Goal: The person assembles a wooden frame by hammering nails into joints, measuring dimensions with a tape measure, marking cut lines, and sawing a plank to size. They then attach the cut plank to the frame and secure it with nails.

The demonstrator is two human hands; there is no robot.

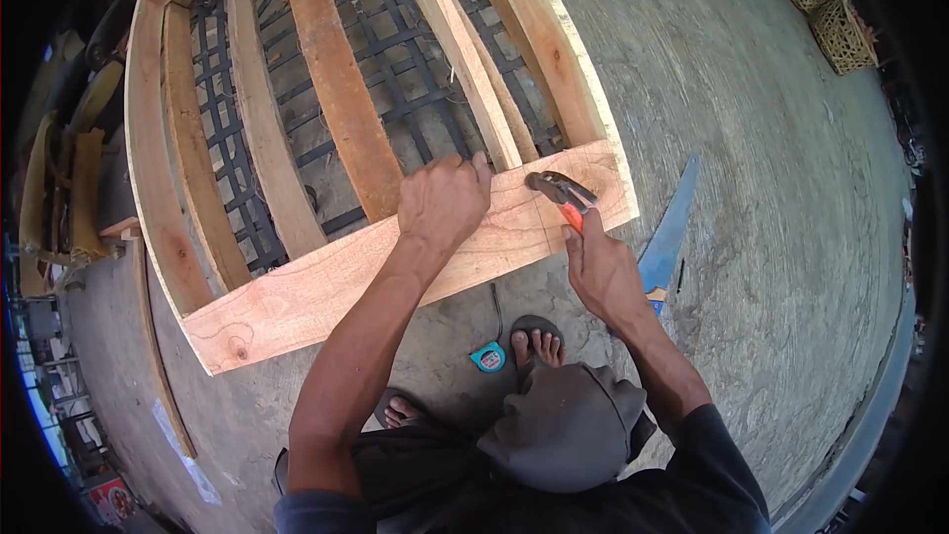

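Note:
A large wooden frame (168,138) stands before me, with a wide light board (326,277) across its near end. Knuckles up, my left hand (445,198) is closed over the far edge of this board, and its fingertips are hidden. In my right hand (600,265) is a claw hammer (562,188) with an orange-red grip. The hammer's head is at the board's right part, close to a pencil line drawn across the wood. I cannot tell whether it touches the surface. No nail is clearly visible there.
Long slats (341,79) run through the frame over black woven straps (395,40). A handsaw (672,227) lies on the concrete floor to the right. Near my sandaled feet is a turquoise tape measure (488,357). Woven baskets (843,37) stand far right; a thin wooden strip (158,346) lies left.

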